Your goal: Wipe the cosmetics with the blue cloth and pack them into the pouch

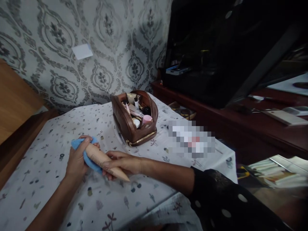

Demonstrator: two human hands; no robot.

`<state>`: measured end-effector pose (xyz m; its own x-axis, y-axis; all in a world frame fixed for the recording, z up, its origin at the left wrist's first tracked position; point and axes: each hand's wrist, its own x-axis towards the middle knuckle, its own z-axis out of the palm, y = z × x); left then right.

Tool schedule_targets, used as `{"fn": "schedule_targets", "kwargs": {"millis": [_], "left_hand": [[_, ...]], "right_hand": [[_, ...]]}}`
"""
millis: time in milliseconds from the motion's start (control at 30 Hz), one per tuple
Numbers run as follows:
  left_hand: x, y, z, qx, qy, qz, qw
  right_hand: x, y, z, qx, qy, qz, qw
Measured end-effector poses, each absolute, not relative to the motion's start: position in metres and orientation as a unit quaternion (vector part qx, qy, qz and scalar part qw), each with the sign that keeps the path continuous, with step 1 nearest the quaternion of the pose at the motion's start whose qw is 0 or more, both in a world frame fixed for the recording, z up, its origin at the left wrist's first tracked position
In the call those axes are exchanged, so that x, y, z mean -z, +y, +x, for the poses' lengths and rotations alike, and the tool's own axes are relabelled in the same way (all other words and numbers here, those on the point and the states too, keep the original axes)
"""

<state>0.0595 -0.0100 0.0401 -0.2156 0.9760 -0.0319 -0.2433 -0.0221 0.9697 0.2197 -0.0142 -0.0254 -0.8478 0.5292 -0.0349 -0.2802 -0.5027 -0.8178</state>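
A beige squeeze tube (pixel 97 156) with small print lies slantwise between my two hands, its flat crimped end pointing down to the right. My right hand (pixel 124 163) is closed around its lower half. At the upper left end my left hand (pixel 80 157) wraps a blue cloth (pixel 77 143) about the tube, thumb on top. Part of the cloth shows beneath the tube, and the tube's cap end is hidden by the cloth and fingers. Beyond my hands stands an unzipped brown cosmetic bag (pixel 121 117), filled with several makeup items, among them a pink-lidded jar (pixel 147 119).
A patterned white cloth (pixel 48 160) covers the table. Right of the bag lies a blurred-out object (pixel 191 138). A dark red cabinet (pixel 207 118) carrying a large black screen (pixel 211 54) borders the right side; a wooden panel (pixel 16 99) stands at left.
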Motion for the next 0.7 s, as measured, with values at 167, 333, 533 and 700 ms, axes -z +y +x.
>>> {"fn": "schedule_targets", "kwargs": {"millis": [167, 333, 533, 700], "left_hand": [[-0.046, -0.012, 0.065, -0.584, 0.455, 0.373, 0.559], [-0.042, -0.010, 0.075, -0.605, 0.435, 0.328, 0.581], [-0.035, -0.013, 0.084, -0.504, 0.513, 0.314, 0.620], [-0.022, -0.022, 0.085, -0.496, 0.523, 0.363, 0.591]], "right_hand": [[0.028, -0.013, 0.218, -0.891, -0.398, -0.069, 0.208], [0.029, -0.013, 0.218, -0.905, -0.350, -0.052, 0.235], [0.028, -0.010, 0.216, -0.899, -0.337, -0.057, 0.273], [0.022, -0.010, 0.213, -0.882, -0.334, -0.061, 0.327]]}}
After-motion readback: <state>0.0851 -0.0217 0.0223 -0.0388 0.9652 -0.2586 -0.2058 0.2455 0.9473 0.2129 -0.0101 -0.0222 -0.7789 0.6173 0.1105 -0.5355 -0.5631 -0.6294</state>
